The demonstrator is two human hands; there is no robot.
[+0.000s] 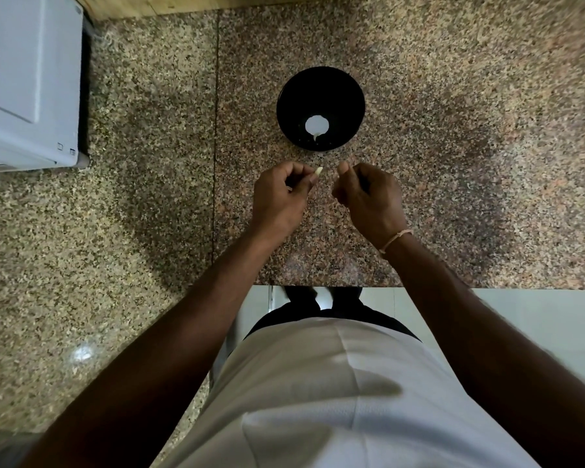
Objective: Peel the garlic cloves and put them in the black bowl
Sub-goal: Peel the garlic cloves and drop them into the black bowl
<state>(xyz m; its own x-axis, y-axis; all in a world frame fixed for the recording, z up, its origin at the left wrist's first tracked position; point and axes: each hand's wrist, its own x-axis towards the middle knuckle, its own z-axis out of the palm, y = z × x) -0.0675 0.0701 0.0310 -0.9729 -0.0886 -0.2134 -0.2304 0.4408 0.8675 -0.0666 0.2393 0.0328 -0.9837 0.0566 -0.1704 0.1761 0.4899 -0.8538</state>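
A black bowl (321, 96) stands on the granite counter (453, 130) ahead of me, with a bright white spot at its bottom that may be a reflection. My left hand (281, 197) pinches a small pale garlic clove (318, 170) between thumb and fingertips, just below the bowl's near rim. A short gap to the right, my right hand (368, 197) has its fingers curled and thumb raised; whether it holds a bit of peel is not visible. Both hands hover above the counter.
A white appliance (27, 82) sits at the far left on the counter. A wooden strip (183, 3) runs along the back. The counter's front edge (487, 288) crosses near my waist, with pale floor beyond.
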